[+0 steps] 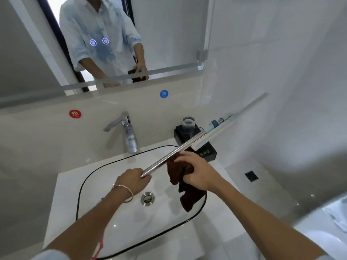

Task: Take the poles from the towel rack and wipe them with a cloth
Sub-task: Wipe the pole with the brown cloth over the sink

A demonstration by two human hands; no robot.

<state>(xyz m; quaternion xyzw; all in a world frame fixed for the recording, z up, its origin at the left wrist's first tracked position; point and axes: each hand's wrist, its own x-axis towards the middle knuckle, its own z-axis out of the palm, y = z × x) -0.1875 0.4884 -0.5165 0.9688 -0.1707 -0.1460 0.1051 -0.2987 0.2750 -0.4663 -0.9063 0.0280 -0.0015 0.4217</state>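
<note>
Head view: L hand point(134, 180) grips steel pole point(174, 153) by its near end. R hand point(195, 171) bunches brown cloth point(185, 186) just under pole. Risk: one-end hold lets far end swing, knocking tumbler point(188, 124) beyond R hand.

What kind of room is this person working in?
Most likely a bathroom: a white sink with a chrome faucet, and a wall mirror above them.
</note>
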